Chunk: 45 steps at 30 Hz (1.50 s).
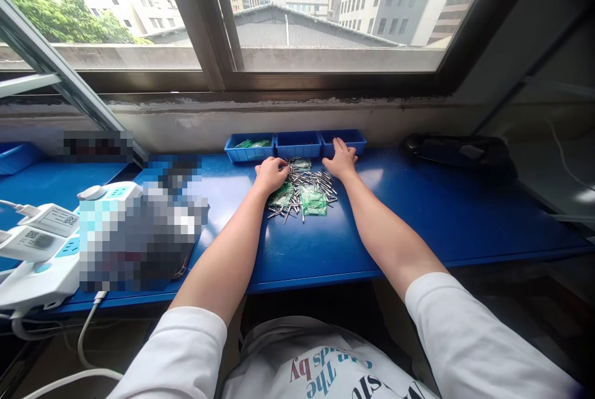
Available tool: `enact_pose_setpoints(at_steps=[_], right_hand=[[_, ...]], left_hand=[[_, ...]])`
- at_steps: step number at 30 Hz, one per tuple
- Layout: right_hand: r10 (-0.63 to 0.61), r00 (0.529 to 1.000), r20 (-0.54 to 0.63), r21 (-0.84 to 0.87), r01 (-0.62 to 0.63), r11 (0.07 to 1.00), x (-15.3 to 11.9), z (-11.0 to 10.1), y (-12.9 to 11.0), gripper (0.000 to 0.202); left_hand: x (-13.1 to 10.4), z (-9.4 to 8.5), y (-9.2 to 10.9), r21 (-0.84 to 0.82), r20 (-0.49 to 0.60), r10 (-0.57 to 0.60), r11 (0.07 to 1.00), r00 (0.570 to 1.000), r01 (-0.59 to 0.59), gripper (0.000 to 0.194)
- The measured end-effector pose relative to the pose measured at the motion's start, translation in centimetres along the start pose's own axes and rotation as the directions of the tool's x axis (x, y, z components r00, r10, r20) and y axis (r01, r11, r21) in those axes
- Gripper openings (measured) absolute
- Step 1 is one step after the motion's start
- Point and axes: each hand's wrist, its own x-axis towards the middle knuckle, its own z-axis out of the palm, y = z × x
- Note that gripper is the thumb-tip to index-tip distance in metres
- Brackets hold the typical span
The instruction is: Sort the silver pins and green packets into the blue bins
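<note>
A loose pile of small metal pins [320, 181] lies on the blue table, with several small green-tinted plastic packets [313, 201] among them. At the pile's left edge is my left hand [273, 175], its fingers curled together; whatever they may hold is hidden. My right hand [341, 159] reaches over the near wall of the right blue bin [360, 140], fingers stretched forward and thumb out to the left. Beside that bin stand the middle blue bin [298, 149] and the left blue bin [248, 155], the left one holding green packets.
A white power strip [41, 278] with plugs and cables occupies the left side of the blue table [409, 219]. Far right lies a black case-like object [458, 148]. A metal frame leg rises at left, and the window wall bounds the back.
</note>
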Motion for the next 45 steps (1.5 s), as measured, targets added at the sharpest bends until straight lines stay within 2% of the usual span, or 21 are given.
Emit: enact_pose_setpoints(at_steps=[9,11,14,17,21,25,31,45], right_hand=[[-0.006,0.999,-0.046,0.049,0.009,0.999,0.1,0.7,0.3,0.077],[-0.053,0.993,-0.107,0.081,0.062,0.995,-0.1,0.6,-0.1,0.067],[-0.177,0.972,-0.155,0.134,0.198,0.971,-0.5,0.3,-0.9,0.040],[-0.326,0.944,-0.053,0.191,0.330,0.924,-1.0,0.2,-1.6,0.020],[-0.458,0.881,0.120,0.232,0.423,0.876,-1.8,0.6,-2.1,0.022],[-0.496,0.844,0.205,0.243,0.447,0.861,-2.2,1.1,-2.5,0.020],[-0.521,0.823,0.226,0.254,0.466,0.847,-2.7,1.1,-3.1,0.011],[-0.531,0.808,0.256,0.232,0.482,0.845,-2.5,1.1,-3.2,0.014]], left_hand=[[0.0,0.2,-0.1,0.006,0.006,0.009,1.000,1.000,-0.009,0.024],[0.1,0.3,-0.2,0.006,0.002,0.014,1.000,1.000,-0.014,0.025],[0.2,0.4,-0.3,0.006,-0.003,0.025,1.000,1.000,-0.025,0.025],[0.3,0.6,-0.4,0.014,-0.013,0.035,0.999,0.999,-0.034,0.025],[0.3,0.6,-0.4,0.024,-0.015,0.031,0.999,0.999,-0.030,0.026],[0.3,0.6,-0.3,0.029,-0.010,0.030,0.999,1.000,-0.029,0.027],[0.3,0.6,-0.3,0.037,-0.015,0.035,0.999,0.999,-0.034,0.027],[0.3,0.5,-0.2,0.037,-0.007,0.030,0.999,1.000,-0.030,0.028]])
